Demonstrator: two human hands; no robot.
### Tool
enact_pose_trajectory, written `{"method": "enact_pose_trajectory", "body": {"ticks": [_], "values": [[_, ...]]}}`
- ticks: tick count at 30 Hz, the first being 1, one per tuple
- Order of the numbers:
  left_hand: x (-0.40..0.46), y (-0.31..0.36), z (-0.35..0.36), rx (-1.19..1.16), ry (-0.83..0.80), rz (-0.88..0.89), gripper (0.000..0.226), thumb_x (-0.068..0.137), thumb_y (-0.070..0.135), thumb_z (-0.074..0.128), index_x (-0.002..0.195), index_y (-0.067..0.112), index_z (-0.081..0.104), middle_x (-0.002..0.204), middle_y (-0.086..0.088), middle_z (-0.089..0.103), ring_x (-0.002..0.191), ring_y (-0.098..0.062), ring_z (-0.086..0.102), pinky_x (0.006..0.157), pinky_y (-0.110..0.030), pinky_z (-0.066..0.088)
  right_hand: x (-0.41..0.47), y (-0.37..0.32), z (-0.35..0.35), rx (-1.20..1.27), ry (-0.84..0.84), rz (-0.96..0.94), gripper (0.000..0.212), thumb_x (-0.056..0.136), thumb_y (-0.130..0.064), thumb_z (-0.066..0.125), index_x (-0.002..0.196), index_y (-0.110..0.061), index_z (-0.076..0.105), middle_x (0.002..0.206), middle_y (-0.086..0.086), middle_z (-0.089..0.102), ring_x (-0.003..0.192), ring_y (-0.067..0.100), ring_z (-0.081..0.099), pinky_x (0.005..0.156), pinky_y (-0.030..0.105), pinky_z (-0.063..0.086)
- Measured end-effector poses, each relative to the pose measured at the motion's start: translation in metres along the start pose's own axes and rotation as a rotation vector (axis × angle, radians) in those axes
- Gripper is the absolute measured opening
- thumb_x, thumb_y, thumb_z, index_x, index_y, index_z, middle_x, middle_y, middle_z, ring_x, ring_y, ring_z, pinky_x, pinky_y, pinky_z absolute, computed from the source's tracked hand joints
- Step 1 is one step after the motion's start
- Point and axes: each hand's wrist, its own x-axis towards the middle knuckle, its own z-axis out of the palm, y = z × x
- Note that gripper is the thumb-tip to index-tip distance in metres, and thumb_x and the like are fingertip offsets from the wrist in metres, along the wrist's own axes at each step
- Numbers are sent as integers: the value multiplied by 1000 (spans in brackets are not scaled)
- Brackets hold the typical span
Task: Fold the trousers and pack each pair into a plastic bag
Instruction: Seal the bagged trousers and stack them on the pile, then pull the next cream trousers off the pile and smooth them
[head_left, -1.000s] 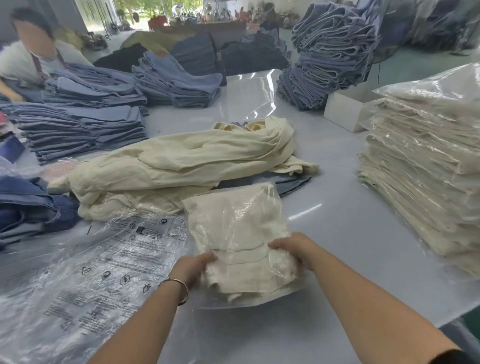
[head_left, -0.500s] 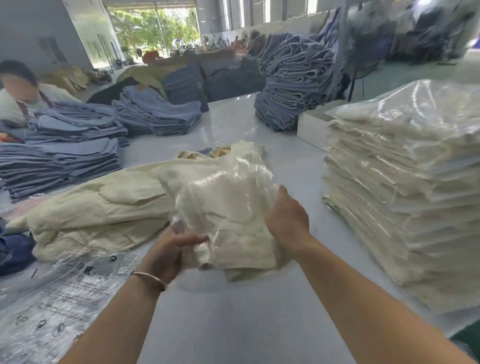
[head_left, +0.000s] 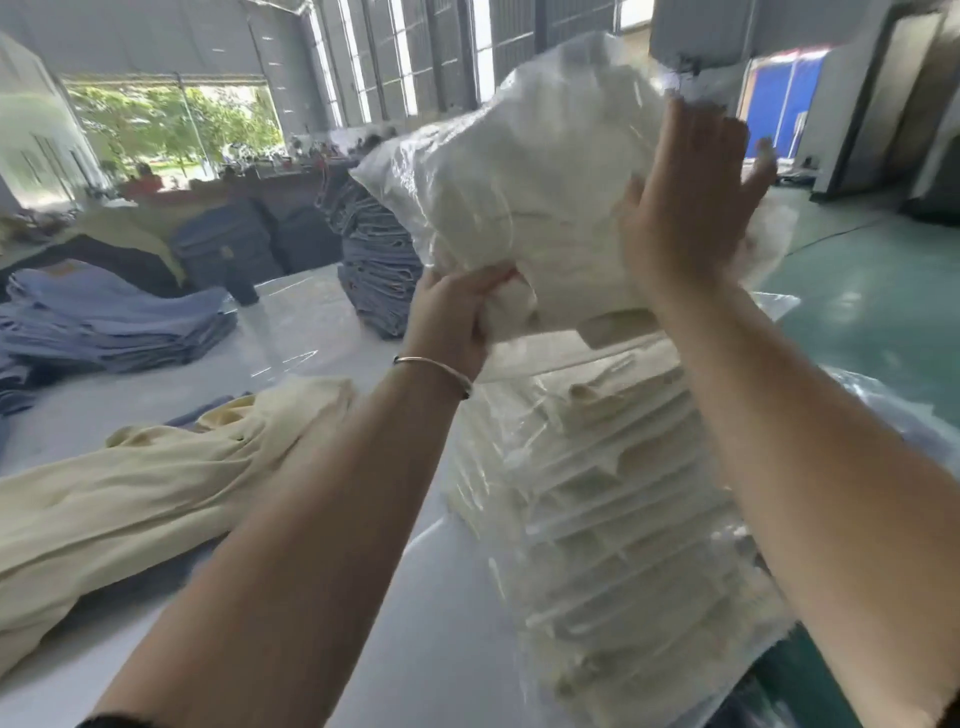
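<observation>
A bagged pair of cream trousers (head_left: 524, 171) is raised in the air above the tall stack of bagged cream trousers (head_left: 613, 519) at the right. My left hand (head_left: 457, 317) grips the package's lower near corner. My right hand (head_left: 691, 202) lies flat against its right side, fingers spread. Loose unfolded cream trousers (head_left: 156, 493) lie on the white table (head_left: 441, 649) at the left.
Stacks of folded blue jeans (head_left: 104, 322) sit at the far left, and another tall pile (head_left: 379, 260) stands behind the raised package. Dark jeans (head_left: 234, 244) lie further back. Green floor (head_left: 857, 312) drops off beyond the table's right edge.
Both hands lifted the bagged trousers off the table and carried them up and right, over the stack of bagged pairs. My view swung right and upward.
</observation>
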Motion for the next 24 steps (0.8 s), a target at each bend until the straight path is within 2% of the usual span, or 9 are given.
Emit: {"method": "enact_pose_trajectory", "body": {"ticks": [2, 5, 6, 9, 12, 15, 18, 20, 24], "values": [[13, -30, 14, 64, 84, -87, 31, 81, -11, 60, 109, 1, 59, 100, -20, 63, 83, -31, 62, 81, -45, 51, -5, 16, 19, 75, -278, -83, 60, 96, -37, 46, 149, -21, 25, 154, 8, 28, 140, 29, 26, 113, 51, 18], [21, -70, 17, 255, 181, -201, 19, 83, -4, 60, 102, -1, 61, 92, -17, 57, 78, -26, 56, 70, -38, 47, -27, 40, 44, 130, -801, -204, 57, 97, -58, 30, 148, -32, 31, 156, -1, 29, 141, 25, 27, 114, 47, 19], [21, -76, 16, 287, 207, -183, 16, 81, -3, 63, 97, -4, 63, 85, -17, 57, 71, -24, 55, 63, -34, 45, -35, 44, 48, 98, -892, -249, 57, 96, -61, 26, 147, -34, 32, 155, -3, 29, 141, 23, 28, 115, 46, 16], [19, -76, 17, 427, 291, -133, 15, 73, 5, 73, 82, 3, 61, 62, -8, 47, 46, -18, 39, 41, -20, 29, -38, 44, 51, 123, -919, -286, 56, 96, -61, 27, 144, -34, 37, 154, -5, 31, 140, 21, 29, 114, 44, 12], [11, -60, 9, 498, 253, -146, 52, 71, 17, 75, 114, -4, 55, 85, -14, 59, 62, -20, 53, 46, -23, 40, -34, 30, 42, 149, -929, -281, 50, 95, -57, 37, 139, -33, 45, 150, -4, 39, 137, 22, 35, 111, 41, 20], [-3, -41, -5, 715, 142, -83, 30, 82, 21, 72, 101, 7, 53, 92, -11, 61, 73, -22, 60, 60, -32, 52, -39, 1, 28, 284, -884, -254, 41, 93, -41, 50, 131, -27, 54, 137, 0, 54, 123, 21, 49, 98, 36, 36], [-27, -22, -36, 1006, 88, 43, 27, 84, 26, 71, 106, 14, 62, 97, -5, 64, 83, -26, 65, 73, -39, 57, -56, -51, 11, 430, -817, -322, 38, 91, -37, 55, 127, -24, 58, 121, 1, 63, 110, 21, 57, 88, 32, 43], [-47, -8, -72, 1133, 104, 133, 2, 83, 24, 68, 84, 23, 67, 84, 1, 66, 80, -29, 66, 70, -34, 52, -75, -95, -2, 497, -805, -416, 37, 90, -38, 56, 124, -24, 59, 112, 1, 66, 105, 22, 59, 88, 34, 48], [-92, 27, -182, 1245, 261, 19, 15, 83, 17, 65, 70, 24, 63, 70, 5, 65, 75, -22, 66, 72, -38, 52, -135, -184, -18, 660, -868, -622, 35, 90, -41, 55, 124, -30, 57, 103, -3, 67, 96, 19, 61, 79, 34, 49]]}}
